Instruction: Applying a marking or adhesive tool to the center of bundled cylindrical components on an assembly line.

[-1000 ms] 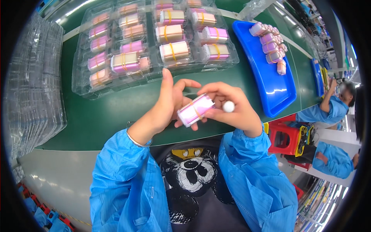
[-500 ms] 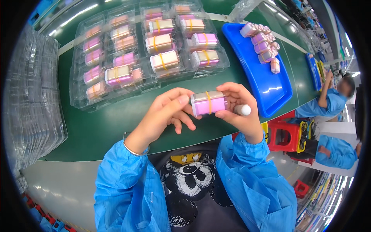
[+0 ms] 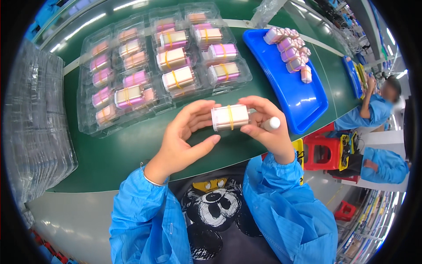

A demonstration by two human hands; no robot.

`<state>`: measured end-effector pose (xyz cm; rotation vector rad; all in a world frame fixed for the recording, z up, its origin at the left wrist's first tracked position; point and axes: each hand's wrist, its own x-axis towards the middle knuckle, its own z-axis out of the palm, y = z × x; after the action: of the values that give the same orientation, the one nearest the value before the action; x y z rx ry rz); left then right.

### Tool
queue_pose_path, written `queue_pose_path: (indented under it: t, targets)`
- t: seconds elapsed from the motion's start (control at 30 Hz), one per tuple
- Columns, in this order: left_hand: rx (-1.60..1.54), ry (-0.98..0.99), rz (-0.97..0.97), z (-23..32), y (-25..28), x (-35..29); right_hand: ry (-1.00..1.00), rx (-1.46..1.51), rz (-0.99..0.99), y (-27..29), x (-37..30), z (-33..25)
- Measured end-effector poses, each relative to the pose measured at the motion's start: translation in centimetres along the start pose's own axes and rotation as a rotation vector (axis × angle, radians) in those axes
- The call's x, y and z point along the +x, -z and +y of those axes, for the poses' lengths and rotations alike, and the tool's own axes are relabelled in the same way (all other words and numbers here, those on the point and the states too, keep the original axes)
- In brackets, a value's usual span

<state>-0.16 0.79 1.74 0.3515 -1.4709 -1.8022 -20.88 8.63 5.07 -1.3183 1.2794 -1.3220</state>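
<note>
In front of my chest, my right hand (image 3: 269,127) grips one end of a small rectangular block (image 3: 235,116) with a yellow rubber band round its middle. A pale cream face of the block is turned up, and its left end looks clear and plastic. The same hand also holds a white-capped, pen-like stick (image 3: 271,123) between its fingers, mostly hidden. At the block's left end is my left hand (image 3: 184,136), its thumb spread away from its curved fingers. Whether those fingertips touch the block I cannot tell.
Clear plastic trays (image 3: 176,103) of similar pink and cream banded blocks lie beyond my hands. A blue tray (image 3: 303,110) at right holds a cluster of them. Stacked clear trays (image 3: 37,123) stand at left. Two people in blue (image 3: 367,116) are at far right, near a red stool (image 3: 318,152).
The block has been rolled, so a cream face shows in place of the pink and grey ones. My left thumb has come off it and moved down. The view has shifted slightly.
</note>
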Motion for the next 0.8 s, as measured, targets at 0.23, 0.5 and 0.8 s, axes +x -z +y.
queue_pose_path:
  t: [0.23,0.5,0.8]
  targets:
    - [0.008,-0.001,0.102,-0.5,0.3,0.2,-0.013,-0.165,-0.096,-0.1,0.2,-1.6]
    - [0.377,-0.433,0.147,-1.9,1.0,0.3,0.096,-0.618,0.568,11.5,4.3,-5.6]
    - [1.018,-0.609,0.234,2.2,4.2,0.0,-0.046,-1.21,0.563,17.4,8.0,2.0]
